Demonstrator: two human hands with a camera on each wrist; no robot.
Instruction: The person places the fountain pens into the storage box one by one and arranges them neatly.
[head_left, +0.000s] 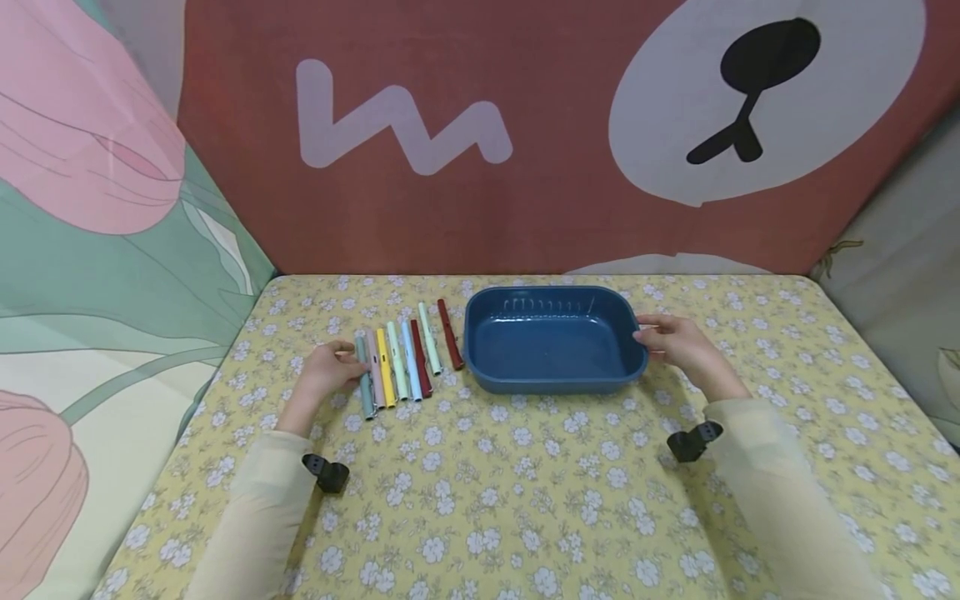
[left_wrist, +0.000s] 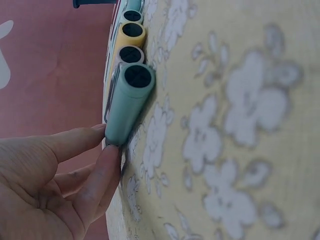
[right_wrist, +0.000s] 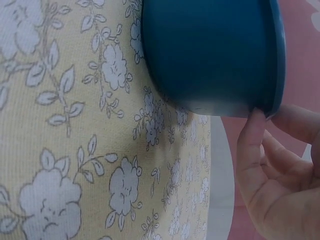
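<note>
My left hand (head_left: 327, 368) is at the left end of a row of pens and pinches the grey-green pen (head_left: 365, 385) between thumb and fingertips. In the left wrist view this pen (left_wrist: 131, 97) points its dark-ended cap at the camera, with its metal clip on the side. Right beside it lie a mauve pen (head_left: 375, 367) and a yellow pen (head_left: 386, 371). The blue rectangular basin (head_left: 555, 387) stands to the right of the row. My right hand (head_left: 678, 343) grips the rim at its right end, also seen in the right wrist view on the basin wall (right_wrist: 215, 60).
Farther right in the row lie a pale green pen (head_left: 397, 358), a light blue pen (head_left: 411, 360) and a dark red pen (head_left: 421, 358). Another green pen (head_left: 430, 337) and a red pen (head_left: 450, 335) sit closer to the basin. A flowered cloth (head_left: 510, 500) covers the table.
</note>
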